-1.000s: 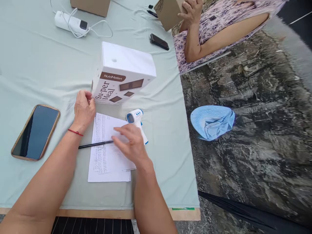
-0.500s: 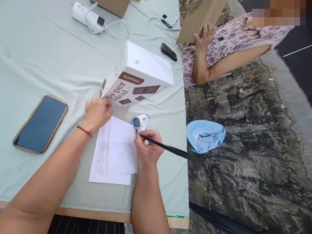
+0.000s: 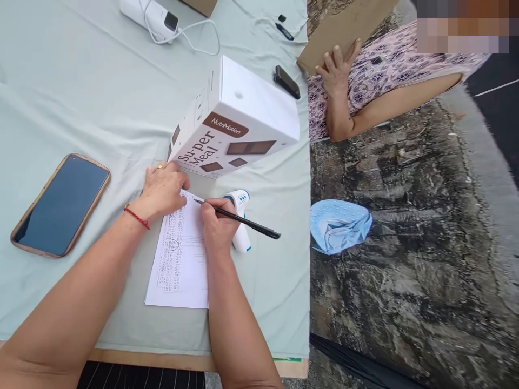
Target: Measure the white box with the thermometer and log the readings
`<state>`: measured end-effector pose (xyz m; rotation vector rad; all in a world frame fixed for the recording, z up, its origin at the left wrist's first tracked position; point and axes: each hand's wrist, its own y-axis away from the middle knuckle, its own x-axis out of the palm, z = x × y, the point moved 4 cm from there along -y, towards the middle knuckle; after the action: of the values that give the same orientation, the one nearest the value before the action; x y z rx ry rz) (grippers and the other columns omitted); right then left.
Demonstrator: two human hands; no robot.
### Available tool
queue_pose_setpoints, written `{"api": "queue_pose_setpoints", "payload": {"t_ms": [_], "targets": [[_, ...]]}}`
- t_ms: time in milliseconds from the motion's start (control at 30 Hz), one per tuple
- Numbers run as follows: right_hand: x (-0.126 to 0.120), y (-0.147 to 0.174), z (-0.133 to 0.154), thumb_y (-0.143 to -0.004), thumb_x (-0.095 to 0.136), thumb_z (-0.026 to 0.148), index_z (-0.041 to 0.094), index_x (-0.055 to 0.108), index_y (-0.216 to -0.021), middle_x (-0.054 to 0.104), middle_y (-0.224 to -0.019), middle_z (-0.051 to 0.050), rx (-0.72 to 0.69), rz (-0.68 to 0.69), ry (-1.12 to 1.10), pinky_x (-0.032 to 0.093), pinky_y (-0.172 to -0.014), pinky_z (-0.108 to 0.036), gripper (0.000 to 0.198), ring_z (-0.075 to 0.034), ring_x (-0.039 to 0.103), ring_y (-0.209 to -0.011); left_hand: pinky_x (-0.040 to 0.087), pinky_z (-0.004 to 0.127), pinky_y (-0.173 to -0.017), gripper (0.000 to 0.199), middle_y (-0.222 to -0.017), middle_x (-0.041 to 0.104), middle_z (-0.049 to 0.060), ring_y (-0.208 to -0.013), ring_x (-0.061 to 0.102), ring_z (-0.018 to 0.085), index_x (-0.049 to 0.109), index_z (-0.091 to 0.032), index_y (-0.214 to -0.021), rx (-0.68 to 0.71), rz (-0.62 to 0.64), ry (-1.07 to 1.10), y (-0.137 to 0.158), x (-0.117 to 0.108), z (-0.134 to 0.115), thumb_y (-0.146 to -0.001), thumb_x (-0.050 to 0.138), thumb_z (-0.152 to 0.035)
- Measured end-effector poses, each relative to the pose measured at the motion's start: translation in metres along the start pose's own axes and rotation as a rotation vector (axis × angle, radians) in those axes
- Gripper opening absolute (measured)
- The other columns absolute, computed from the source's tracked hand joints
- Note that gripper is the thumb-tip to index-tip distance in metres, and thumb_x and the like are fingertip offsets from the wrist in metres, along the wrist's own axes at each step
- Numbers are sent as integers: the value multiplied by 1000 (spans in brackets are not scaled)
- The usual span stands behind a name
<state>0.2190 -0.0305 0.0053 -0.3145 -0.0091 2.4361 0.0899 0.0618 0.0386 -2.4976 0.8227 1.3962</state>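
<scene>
My right hand [image 3: 220,226] is closed around a black pen [image 3: 247,220], whose tip points left at the upper part of the printed sheets [image 3: 190,259]. Dense columns of small text and a hand-drawn circle mark the paper. My left hand [image 3: 164,186] rests at the top left edge of the sheets, thumb apart from the fingers, beside the lower corner of a white "Su-per Meal" box [image 3: 259,108]. A ring and a red string bracelet are on that hand and wrist. Partly behind my right hand lies a white and blue infrared thermometer [image 3: 242,237].
A smartphone [image 3: 60,205] lies at the left. Beyond the box are a white device with a cable [image 3: 156,24], a small black device [image 3: 287,81] and a marker [image 3: 284,31]. Across the table's right edge, another person's hand [image 3: 338,73] touches cardboard [image 3: 344,32]. A blue cap-like item [image 3: 340,227] shows below.
My right hand, with the pen, has moved left and up from beside the thermometer onto the sheets. The left hand has stayed nearly in place. The other person's cardboard has tilted.
</scene>
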Motion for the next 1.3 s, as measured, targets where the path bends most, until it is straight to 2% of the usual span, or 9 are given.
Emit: {"api": "queue_pose_setpoints", "payload": {"t_ms": [267, 467, 1300], "targets": [[4, 1, 15, -69, 59, 28, 22, 59, -63, 56, -61, 4, -116, 23, 96, 42, -60, -29, 9, -13, 47, -61, 37, 49, -96, 25, -108, 60, 7, -114, 50, 32, 72, -22, -91, -16, 9, 47, 0, 1, 0, -69, 65, -12], [5, 2, 12, -70, 58, 28, 22, 58, -64, 56, -61, 4, -100, 62, 104, 42, -60, -29, 9, -13, 47, -61, 38, 48, -95, 26, -107, 61, 7, -112, 51, 31, 72, -22, -90, -6, -10, 32, 1, 1, 0, -68, 63, -12], [7, 2, 15, -69, 58, 28, 21, 58, -63, 55, -60, 4, -99, 82, 131, 40, -57, -28, 9, -12, 46, -59, 36, 47, -97, 27, -109, 60, 6, -114, 51, 31, 71, -22, -93, -28, 11, 41, 1, 0, -1, -70, 64, -11]]}}
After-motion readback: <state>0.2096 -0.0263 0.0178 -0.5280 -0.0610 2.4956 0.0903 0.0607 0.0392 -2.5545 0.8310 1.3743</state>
